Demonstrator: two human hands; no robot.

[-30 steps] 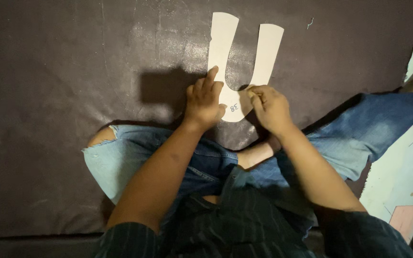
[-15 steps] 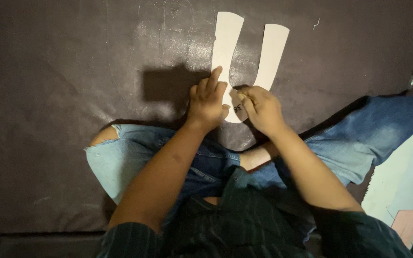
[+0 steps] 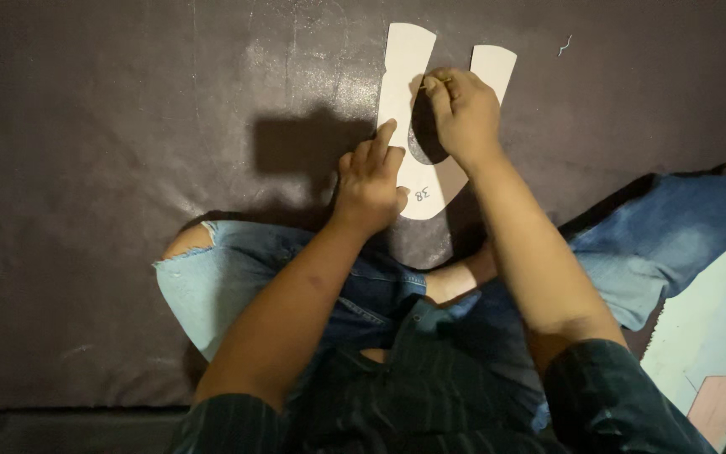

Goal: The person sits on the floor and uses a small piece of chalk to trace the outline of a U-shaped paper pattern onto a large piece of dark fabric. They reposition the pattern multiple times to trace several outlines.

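Now I see both hands on a white U-shaped paper pattern (image 3: 402,84) lying flat on dark leather sheet (image 3: 128,126).
Left hand (image 3: 369,187) presses it, fingers together; right hand (image 3: 462,111) fingers pinch something thin at its inner edge.

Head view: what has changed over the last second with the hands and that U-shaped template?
The right hand has travelled away from the body, from the bottom curve of the U-shaped pale template up its inner edge toward the top of the arms, fingertips pinched as if on a thin tool. The left hand stays pressing the template's lower left part flat. The template lies as before on the dark leather sheet.
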